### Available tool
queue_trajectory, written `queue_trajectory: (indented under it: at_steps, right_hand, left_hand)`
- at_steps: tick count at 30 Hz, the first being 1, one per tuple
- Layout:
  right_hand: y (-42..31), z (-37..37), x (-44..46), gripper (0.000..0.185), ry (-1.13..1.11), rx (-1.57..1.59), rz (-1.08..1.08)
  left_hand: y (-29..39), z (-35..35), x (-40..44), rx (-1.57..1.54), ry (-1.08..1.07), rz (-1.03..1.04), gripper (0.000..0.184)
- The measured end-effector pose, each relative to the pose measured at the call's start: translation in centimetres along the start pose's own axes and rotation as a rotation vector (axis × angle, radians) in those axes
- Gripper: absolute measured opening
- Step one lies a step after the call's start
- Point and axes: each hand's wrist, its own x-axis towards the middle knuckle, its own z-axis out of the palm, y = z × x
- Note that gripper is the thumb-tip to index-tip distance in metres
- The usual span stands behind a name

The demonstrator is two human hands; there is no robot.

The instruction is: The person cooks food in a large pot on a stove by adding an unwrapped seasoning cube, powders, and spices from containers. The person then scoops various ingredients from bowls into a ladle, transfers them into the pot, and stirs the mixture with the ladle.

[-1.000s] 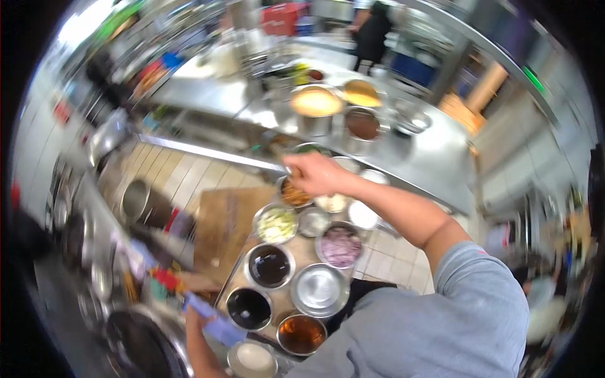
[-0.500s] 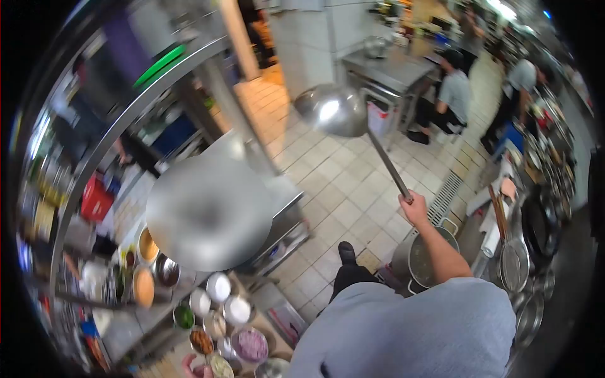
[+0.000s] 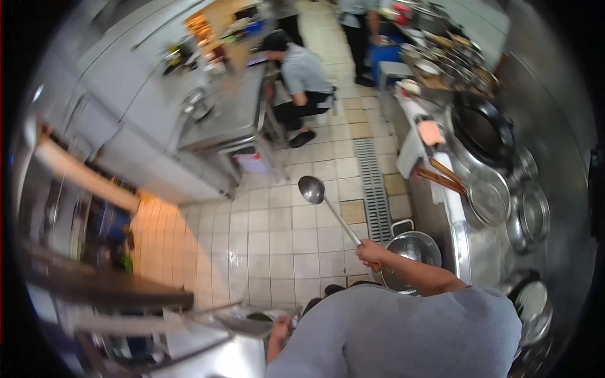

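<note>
My right hand [image 3: 372, 253] is wrapped round the handle of a long metal ladle [image 3: 311, 189]. The ladle's bowl points away from me, held over the tiled floor. Just under my right forearm stands a large metal pot [image 3: 432, 252] with side handles. Low in the view, at my left side, my left hand [image 3: 282, 327] has its fingers curled in. It is close to the edge of a metal dish or pan [image 3: 242, 322]; whatever it grips is too small and blurred to make out.
A steel table [image 3: 233, 116] stands ahead on the left, with a crouching person [image 3: 302, 82] beside it. Another person [image 3: 362, 38] stands farther back. Along the right counter are a black wok [image 3: 482, 132], a wood-handled strainer [image 3: 488, 198] and several pans. A floor drain [image 3: 373, 189] runs alongside.
My view has swung to the right, so the bowls of ingredients are out of sight. The ladle has moved away from the camera and lower. My left hand has come from the bowls towards my side.
</note>
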Motion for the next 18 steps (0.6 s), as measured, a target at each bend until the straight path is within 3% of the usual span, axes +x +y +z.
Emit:
queue_trajectory:
  at_steps: [1, 4, 6, 7, 8, 10, 11, 13, 14, 15, 16, 18]
  right_hand:
    - [-0.6, 0.2, 0.8, 0.015, 0.049, 0.047, 0.01]
    - [-2.7, -1.1, 4.7, 0.012, 0.001, 0.371, 0.162]
    - [-4.3, -3.2, 8.6, 0.013, -0.166, 1.021, 0.223]
    - [-5.2, -4.7, 10.5, 0.014, -0.182, 1.159, 0.235]
    - [-6.3, -6.1, 12.3, 0.014, -0.151, 1.178, 0.209]
    - [-8.2, -8.1, 15.2, 0.015, 0.144, 0.571, 0.269]
    - [-10.2, -9.1, 15.1, 0.024, 0.176, 0.303, 0.231]
    - [-11.4, -11.8, 18.4, 0.025, 0.244, 0.542, 0.269]
    - [-12.0, -13.8, 19.7, 0.025, 0.234, 0.675, 0.296]
    - [-13.0, -15.1, 19.9, 0.026, 0.26, 0.529, 0.292]
    - [-14.4, -16.2, 19.8, 0.026, 0.298, 0.535, 0.266]
    - [-15.2, -18.3, 21.4, 0.023, 0.415, 0.617, 0.244]
  left_hand:
    - [-5.3, -0.2, 4.4, 0.087, -0.05, 0.015, 0.029]
    - [-3.5, -3.3, 9.1, 0.308, -0.133, 0.048, 0.029]
    - [-0.4, -5.1, 13.0, 0.382, -0.164, 0.062, 0.03]
    - [1.7, -6.0, 15.8, 0.414, -0.178, 0.082, 0.03]
    - [4.0, -6.8, 19.0, 0.453, -0.198, 0.109, 0.03]
    - [9.7, -8.4, 27.0, 0.565, -0.246, 0.207, 0.031]
    - [13.7, -9.2, 31.5, 0.64, -0.266, 0.287, 0.031]
    - [24.0, -9.4, 42.5, 0.828, -0.26, 0.59, 0.032]
    - [27.4, -9.4, 45.5, 0.755, -0.327, 0.432, 0.034]
    - [40.0, -8.6, 41.0, 0.687, -0.373, 0.272, 0.037]
    - [40.9, -6.7, 50.0, 0.611, -0.47, 0.092, 0.044]
    - [52.0, -2.3, 55.4, 0.714, -0.478, 0.424, 0.049]
